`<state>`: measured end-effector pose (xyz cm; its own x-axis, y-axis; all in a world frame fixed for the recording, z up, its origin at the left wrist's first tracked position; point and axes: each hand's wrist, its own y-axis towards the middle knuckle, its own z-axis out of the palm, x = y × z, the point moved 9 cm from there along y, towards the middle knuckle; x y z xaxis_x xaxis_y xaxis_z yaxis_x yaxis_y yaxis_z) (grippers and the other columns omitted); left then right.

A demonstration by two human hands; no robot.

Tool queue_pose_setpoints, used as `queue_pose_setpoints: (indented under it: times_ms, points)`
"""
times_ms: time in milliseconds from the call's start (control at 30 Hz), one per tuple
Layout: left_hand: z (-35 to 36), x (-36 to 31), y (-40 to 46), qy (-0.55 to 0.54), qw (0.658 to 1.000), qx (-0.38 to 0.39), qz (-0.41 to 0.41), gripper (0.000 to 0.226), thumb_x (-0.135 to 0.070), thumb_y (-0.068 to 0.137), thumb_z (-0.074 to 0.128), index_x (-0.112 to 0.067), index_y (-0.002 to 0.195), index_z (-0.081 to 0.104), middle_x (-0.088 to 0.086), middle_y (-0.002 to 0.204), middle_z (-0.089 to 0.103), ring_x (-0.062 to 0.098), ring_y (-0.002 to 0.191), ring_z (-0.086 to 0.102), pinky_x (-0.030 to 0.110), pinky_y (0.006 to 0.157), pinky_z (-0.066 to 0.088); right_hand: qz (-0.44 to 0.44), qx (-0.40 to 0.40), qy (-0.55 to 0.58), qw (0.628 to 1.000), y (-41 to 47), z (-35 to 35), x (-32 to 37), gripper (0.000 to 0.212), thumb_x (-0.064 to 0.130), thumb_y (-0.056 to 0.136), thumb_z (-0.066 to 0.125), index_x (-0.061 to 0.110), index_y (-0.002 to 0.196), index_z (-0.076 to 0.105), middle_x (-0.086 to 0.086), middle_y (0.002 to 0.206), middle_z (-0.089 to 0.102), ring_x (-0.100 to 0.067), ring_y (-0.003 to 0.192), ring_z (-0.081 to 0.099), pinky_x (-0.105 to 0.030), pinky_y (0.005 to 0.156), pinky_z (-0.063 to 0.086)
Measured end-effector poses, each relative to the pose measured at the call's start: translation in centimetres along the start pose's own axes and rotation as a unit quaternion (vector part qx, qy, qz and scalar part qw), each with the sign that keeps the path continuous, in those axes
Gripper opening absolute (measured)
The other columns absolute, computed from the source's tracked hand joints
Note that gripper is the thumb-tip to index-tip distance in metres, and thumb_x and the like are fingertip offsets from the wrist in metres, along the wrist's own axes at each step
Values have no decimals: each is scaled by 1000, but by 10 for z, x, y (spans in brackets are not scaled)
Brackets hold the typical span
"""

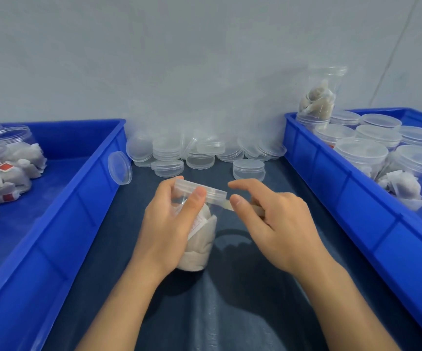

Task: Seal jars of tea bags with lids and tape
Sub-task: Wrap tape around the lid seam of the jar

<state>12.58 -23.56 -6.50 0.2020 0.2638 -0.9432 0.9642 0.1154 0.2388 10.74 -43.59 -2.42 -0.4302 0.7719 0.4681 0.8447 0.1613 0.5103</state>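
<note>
Gripping the lidded jar [199, 231] of tea bags upright on the counter [230, 312], the left hand [171, 224] steadies it; the right hand [275, 221] apparently pinches tape [226, 205] beside the lid [201, 189].

Jar [199, 239] stands mid-table [255, 300] between two bins [52, 224] [356, 198]; lids [199, 153] piled at the table's back edge.

A small packing workstation, by the look of it. Blue plastic bins [331, 173] of tea-bag jars [361, 153] flank the frame, loose clear lids [199, 150] heaped centre against a bare grey wall [154, 59].
</note>
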Motion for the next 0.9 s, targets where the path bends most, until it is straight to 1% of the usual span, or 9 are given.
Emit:
queue_pose_setpoints:
  times_ms: [100,167,333,433,500,600,733,833,900]
  points:
    - [4,2,-1,-24,1000,15,-10,59,-68,84,63,-33,131,60,-10,126,71,4,120,65,34,107,50,-4,-11,-39,999,1,-1,-3,44,60,102,32,40,126,63,16,49,41,-10,57,43,-33,59,38]
    - [5,2,-1,-34,999,18,-11,57,-65,85,62,-31,131,61,-10,126,71,3,119,66,31,105,50,-4,-10,-46,999,1,0,-4,45,61,102,30,40,125,63,16,49,41,-10,57,43,-33,59,40]
    - [6,0,-1,-68,998,10,-16,55,-64,84,62,-29,125,65,-18,109,74,-6,101,69,11,81,48,-10,-18,-50,999,1,0,-3,44,61,104,32,40,131,60,16,48,36,-11,55,42,-36,57,45]
    - [8,0,-2,-86,996,11,-15,53,-61,86,62,-21,121,68,-20,91,72,-3,85,68,10,73,49,-10,-18,-45,999,1,0,-3,44,62,103,31,43,132,57,15,49,39,-13,54,45,-35,57,44]
    - [9,0,-2,-87,996,15,-11,52,-61,87,61,-22,121,69,-19,91,73,-2,86,68,11,73,49,-7,-21,-41,999,1,0,-3,43,64,101,31,45,131,56,13,50,44,-14,55,50,-34,58,44]
    - [10,-1,-3,-78,997,21,-4,54,-68,84,62,-31,123,67,-18,102,75,-1,96,71,11,78,51,-8,-31,-41,999,0,-1,-1,41,63,100,34,46,128,58,12,50,47,-14,55,52,-33,58,45]
    - [10,0,-4,-67,997,25,0,69,-78,75,58,-32,127,64,-19,108,73,1,104,71,17,84,52,-19,-35,-43,998,-3,1,3,36,58,101,37,44,123,62,14,46,40,-15,53,51,-35,55,48]
    - [10,0,-8,-24,999,21,-1,75,-81,75,56,-33,133,56,-21,113,71,3,110,69,30,95,53,-23,-47,-39,998,-5,1,7,36,55,101,38,41,122,64,15,45,35,-16,52,50,-35,55,48]
    - [6,-4,-9,47,999,-5,11,72,-83,75,55,-35,128,48,-18,113,69,5,108,68,38,95,54,-26,-54,-41,997,-4,2,10,37,54,102,38,39,122,65,15,46,35,-16,53,52,-35,54,47]
